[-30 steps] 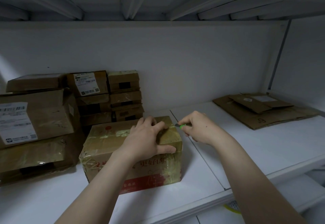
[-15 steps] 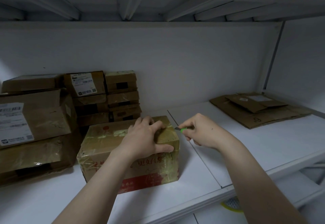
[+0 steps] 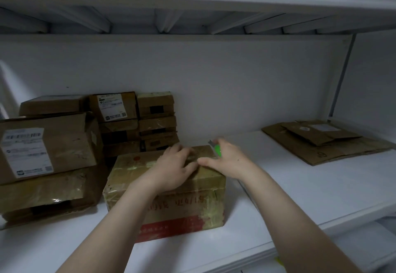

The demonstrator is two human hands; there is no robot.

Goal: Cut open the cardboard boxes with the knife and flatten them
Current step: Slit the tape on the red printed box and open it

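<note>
Right hand (image 3: 227, 162) grips the green knife (image 3: 218, 151) over the taped box (image 3: 192, 208), left hand (image 3: 171, 171) spread on top; flattened cardboard (image 3: 321, 144) at three o'clock, sealed boxes (image 3: 53, 144) at nine.

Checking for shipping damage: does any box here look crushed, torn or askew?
Yes. The bottom box of the left stack looks crushed and gaping along its lower front edge, under the large labelled box.

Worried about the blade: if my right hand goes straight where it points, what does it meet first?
Probably your left hand, resting on the taped box beside the right hand and its knife; depth is unclear.
</note>
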